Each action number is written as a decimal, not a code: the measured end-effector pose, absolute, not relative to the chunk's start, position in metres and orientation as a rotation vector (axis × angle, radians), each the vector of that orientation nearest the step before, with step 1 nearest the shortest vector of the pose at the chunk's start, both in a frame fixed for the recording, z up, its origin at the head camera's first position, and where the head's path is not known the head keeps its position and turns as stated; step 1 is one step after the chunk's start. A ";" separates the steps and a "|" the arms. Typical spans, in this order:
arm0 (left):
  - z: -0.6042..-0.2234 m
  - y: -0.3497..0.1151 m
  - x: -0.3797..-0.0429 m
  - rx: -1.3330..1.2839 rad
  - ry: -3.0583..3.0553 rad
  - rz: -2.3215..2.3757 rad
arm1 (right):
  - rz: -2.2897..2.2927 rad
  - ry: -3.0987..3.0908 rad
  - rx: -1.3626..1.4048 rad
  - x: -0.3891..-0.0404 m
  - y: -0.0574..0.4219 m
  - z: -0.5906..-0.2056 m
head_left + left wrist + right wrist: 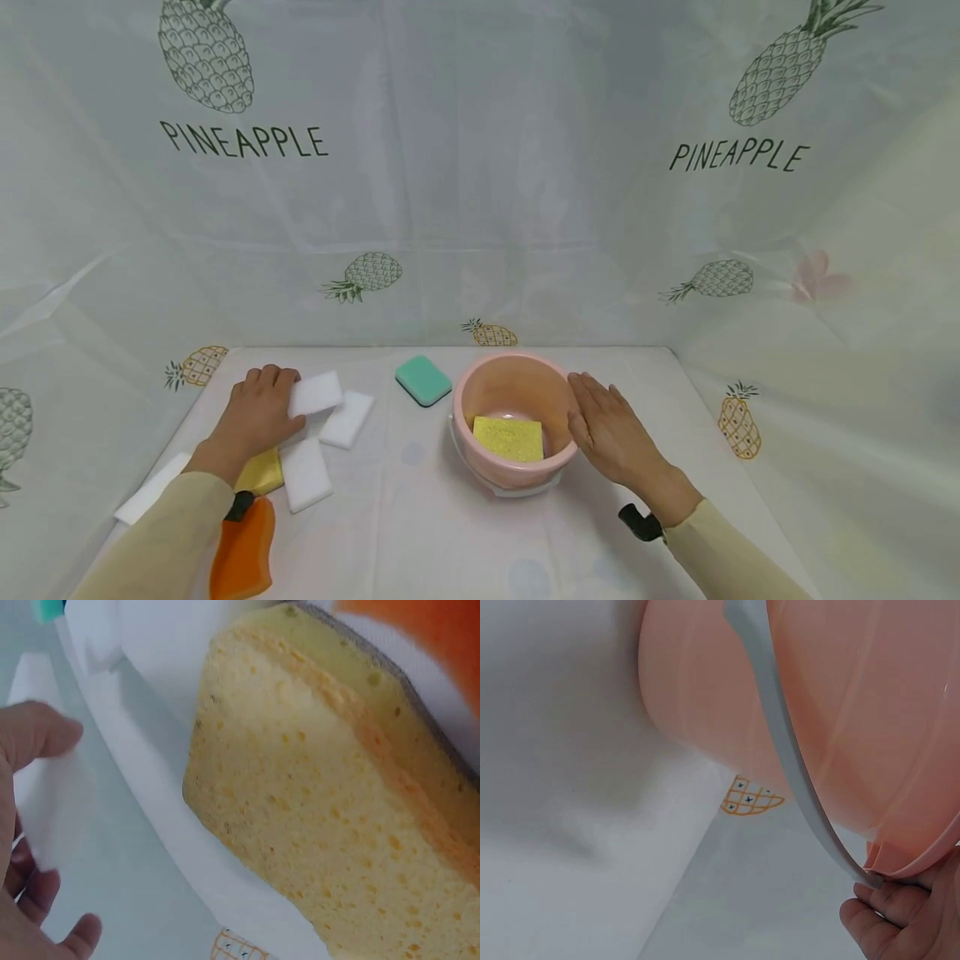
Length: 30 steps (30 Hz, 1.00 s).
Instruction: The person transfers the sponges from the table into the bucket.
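Along the worktop's [420, 533] left edge I see 1 flat white block [150, 492], partly covered by the left sleeve [165, 525]. Toward the near edge lies 1 orange piece [243, 554] with curving sides. Beside the left wrist sits 1 yellow sponge [260, 473], pitted with pores and backed by a thin grey layer. Near the far left corner, the left hand's [258, 410] grip is narrow, pinching 1 tilted white block [317, 394], rectangular and smooth-faced, between thumb and fingers. I count 2 more white blocks [306, 475] lying just beside it, 4 in sight altogether. Next comes 1 green sponge [423, 380], dark underneath, near the far edge. Right of the middle stands 1 round pink plastic bucket [502, 472] with a pale handle [791, 750]; 1 porous yellow block [510, 438] is inside. The right hand's [611, 429] grip is wide, straight fingers against the bucket's right rim.
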<state>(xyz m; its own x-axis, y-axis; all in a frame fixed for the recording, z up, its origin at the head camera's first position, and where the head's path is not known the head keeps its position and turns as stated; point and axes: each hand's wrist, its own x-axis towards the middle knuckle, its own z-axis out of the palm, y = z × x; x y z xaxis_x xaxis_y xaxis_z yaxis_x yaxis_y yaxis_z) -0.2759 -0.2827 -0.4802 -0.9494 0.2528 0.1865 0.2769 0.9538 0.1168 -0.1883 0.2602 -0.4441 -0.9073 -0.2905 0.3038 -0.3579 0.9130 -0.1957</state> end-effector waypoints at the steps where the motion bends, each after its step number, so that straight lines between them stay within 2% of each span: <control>1: -0.480 -0.282 -0.276 -0.398 -2.913 -0.208 | 0.358 -2.804 0.487 -0.188 0.260 -0.444; 16: -0.475 -0.269 -0.276 -0.513 -2.546 -0.104 | 0.383 -2.802 0.492 -0.188 0.260 -0.444; 30: -0.459 -0.237 -0.277 -0.608 -2.520 -0.043 | 0.377 -2.794 0.498 -0.190 0.261 -0.446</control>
<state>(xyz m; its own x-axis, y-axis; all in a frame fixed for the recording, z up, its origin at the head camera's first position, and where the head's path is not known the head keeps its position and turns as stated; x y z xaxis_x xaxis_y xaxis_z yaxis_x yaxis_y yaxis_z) -0.2774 -0.2369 -0.4588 -0.7514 0.4136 0.5142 0.4309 0.8977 -0.0923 -0.1898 0.2615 -0.4462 -0.9022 -0.2967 0.3131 -0.3690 0.9067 -0.2043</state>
